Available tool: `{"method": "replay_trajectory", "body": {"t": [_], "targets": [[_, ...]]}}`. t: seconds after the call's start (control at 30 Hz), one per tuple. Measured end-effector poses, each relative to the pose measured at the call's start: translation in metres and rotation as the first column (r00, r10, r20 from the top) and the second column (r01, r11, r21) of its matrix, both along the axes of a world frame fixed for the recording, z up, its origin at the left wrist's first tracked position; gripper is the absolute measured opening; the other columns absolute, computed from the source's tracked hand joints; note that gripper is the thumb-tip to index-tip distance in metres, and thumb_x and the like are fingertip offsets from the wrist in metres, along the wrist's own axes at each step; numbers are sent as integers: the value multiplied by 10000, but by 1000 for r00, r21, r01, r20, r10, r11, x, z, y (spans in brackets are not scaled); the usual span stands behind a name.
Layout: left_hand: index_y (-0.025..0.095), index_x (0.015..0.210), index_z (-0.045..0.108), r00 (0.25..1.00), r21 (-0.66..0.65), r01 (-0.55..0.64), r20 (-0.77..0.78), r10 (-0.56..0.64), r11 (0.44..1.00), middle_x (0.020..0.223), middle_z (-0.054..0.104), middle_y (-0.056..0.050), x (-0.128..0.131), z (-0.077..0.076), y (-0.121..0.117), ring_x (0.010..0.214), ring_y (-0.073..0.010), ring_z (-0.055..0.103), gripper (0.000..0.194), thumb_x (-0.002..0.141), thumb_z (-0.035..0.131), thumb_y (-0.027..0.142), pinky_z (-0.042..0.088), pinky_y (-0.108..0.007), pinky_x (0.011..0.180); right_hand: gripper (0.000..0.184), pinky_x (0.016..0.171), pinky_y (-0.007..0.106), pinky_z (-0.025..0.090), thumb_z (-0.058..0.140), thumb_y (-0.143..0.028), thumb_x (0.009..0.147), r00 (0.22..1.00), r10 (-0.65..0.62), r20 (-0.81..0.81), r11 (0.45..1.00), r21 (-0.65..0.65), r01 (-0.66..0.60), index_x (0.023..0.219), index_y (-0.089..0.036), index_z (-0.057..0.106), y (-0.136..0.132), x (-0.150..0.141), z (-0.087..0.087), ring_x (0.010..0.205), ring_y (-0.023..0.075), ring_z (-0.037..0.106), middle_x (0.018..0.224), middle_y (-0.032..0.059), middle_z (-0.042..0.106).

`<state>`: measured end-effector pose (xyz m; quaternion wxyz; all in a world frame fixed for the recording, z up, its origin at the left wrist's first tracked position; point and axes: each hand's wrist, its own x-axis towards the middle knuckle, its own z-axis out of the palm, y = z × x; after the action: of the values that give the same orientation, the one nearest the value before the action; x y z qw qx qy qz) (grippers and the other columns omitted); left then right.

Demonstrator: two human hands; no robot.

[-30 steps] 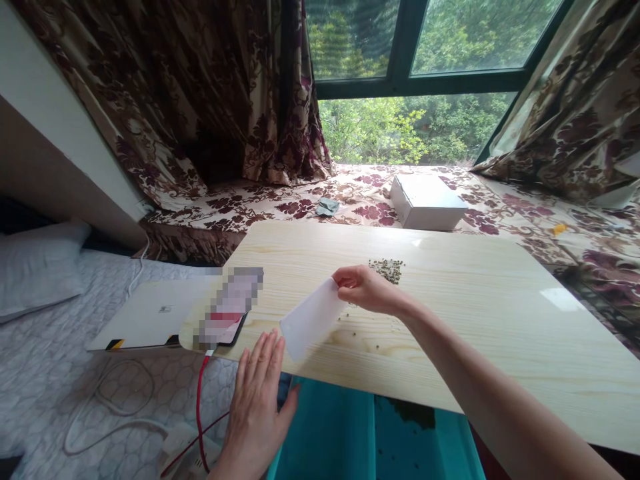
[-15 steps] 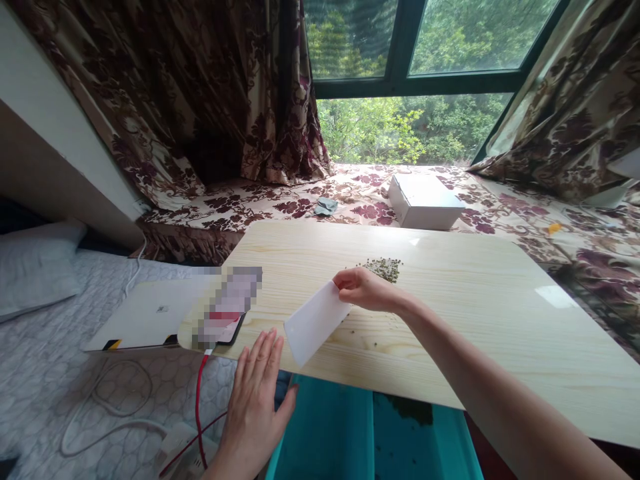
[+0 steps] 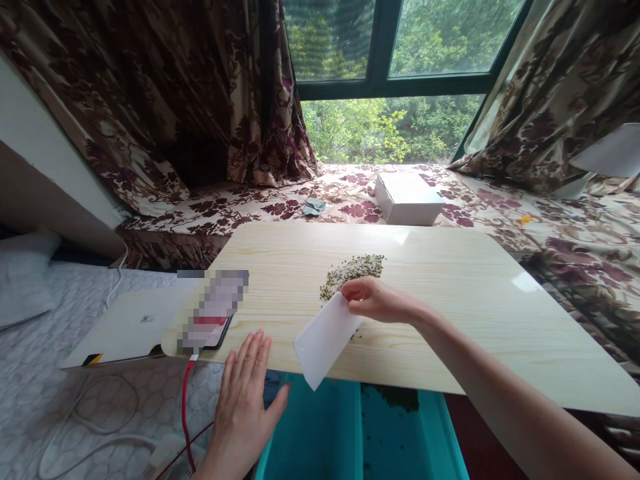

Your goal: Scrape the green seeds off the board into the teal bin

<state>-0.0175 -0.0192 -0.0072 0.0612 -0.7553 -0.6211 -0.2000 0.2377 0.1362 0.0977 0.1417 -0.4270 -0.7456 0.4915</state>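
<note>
Between its fingers and thumb, my right hand (image 3: 373, 299) grips one corner of a white card (image 3: 327, 339). The card slants down toward the table's front edge. Just behind that hand, a pile of small green beans mixed with white grains (image 3: 353, 268) lies spread on the wood-grain table (image 3: 440, 267); the hand hides part of it. My left hand (image 3: 247, 393) is open, fingers stretched out at the table's front edge, holding nothing. Below the edge stands a turquoise bin (image 3: 320, 427) with two compartments; several green beans lie in its right compartment.
A phone (image 3: 215, 313) with a red charging cable (image 3: 186, 407) rests on the table's left end. Left of it, a flat pale box or laptop (image 3: 125, 327) is on the bed. A white box (image 3: 407, 200) and crumpled grey cloth (image 3: 313, 207) sit on the window ledge.
My right hand has moved the card toward the front edge, and more of the bean pile shows behind it. The whole view has shifted slightly. My left hand stays open.
</note>
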Motion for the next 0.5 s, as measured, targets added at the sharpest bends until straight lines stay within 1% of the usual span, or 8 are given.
{"method": "replay_trajectory", "body": {"t": [0.1,0.2,0.27,0.43,0.5], "targets": [[164,1478,220,999,3,43,-5,-43,999,1499,349,-139,7,1,1,1383,-299,305,675,892,473,385,212,-514,1131,51,515,225,304,463,-149,608,1000,-2,-12,1000,-26,2,605,-191,492,-10,11,2,597,108,443,607,-38,506],[159,1465,243,996,2,87,-6,-87,996,1495,356,-143,16,3,4,1382,-295,306,678,880,491,395,202,-520,1132,63,506,222,292,454,-134,605,1000,-23,9,999,-48,23,603,-189,486,-22,25,4,586,100,417,600,-41,484],[162,1457,262,994,1,109,-3,-109,994,1492,361,-144,21,5,6,1383,-291,306,663,881,495,393,197,-522,1133,80,509,221,307,460,-125,615,999,-41,27,998,-48,42,619,-185,512,-32,35,5,589,102,429,614,-34,503],[176,1454,276,990,1,143,-1,-143,990,1473,393,-147,29,7,12,1368,-294,333,648,881,495,384,182,-526,1133,174,569,232,411,485,-122,664,990,-132,39,990,-44,134,725,-176,639,-66,58,9,677,150,559,698,10,627],[175,1456,272,989,-2,144,-10,-144,990,1473,392,-151,30,8,13,1367,-295,334,656,876,497,382,182,-527,1132,185,572,231,429,489,-124,678,985,-167,36,985,-37,168,732,-177,658,-81,65,10,675,155,576,702,14,643]]}}
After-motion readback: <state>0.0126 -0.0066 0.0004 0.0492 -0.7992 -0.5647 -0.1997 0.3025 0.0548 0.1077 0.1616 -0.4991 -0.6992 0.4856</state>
